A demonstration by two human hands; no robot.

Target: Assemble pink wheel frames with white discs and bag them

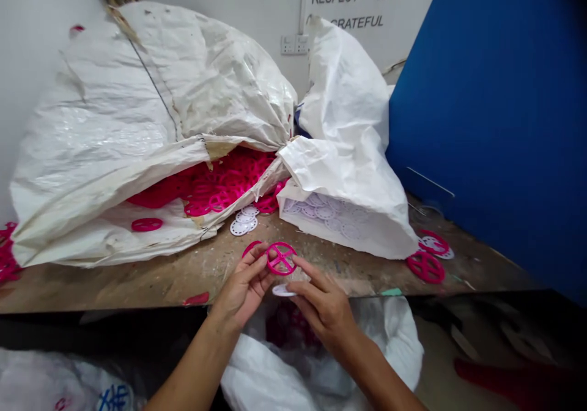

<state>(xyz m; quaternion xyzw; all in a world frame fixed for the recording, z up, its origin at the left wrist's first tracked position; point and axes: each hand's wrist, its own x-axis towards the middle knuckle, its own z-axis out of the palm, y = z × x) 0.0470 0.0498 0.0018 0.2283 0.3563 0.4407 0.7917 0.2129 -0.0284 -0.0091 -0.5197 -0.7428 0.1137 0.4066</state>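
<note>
Between my two hands is a pink spoked plastic ring [281, 259], tilted to face me. My left hand [245, 282] pinches its left edge, and a second pink ring [252, 249] shows behind those fingers; whether they hold it too I cannot tell. The fingertips of my right hand [323, 298] touch the ring's right side. Lower in the same right hand, a white disc [283, 290] is pinched between fingers and thumb. Both hands are over the front edge of the table, above an open white sack [257, 368] with pink pieces inside.
A large white sack [220, 81] spills pink rings on the left. Beside it, a smaller white sack [343, 166] holds white discs. Several white discs [244, 222] lie between them. More pink rings [426, 267] sit at right, near a blue panel [486, 123].
</note>
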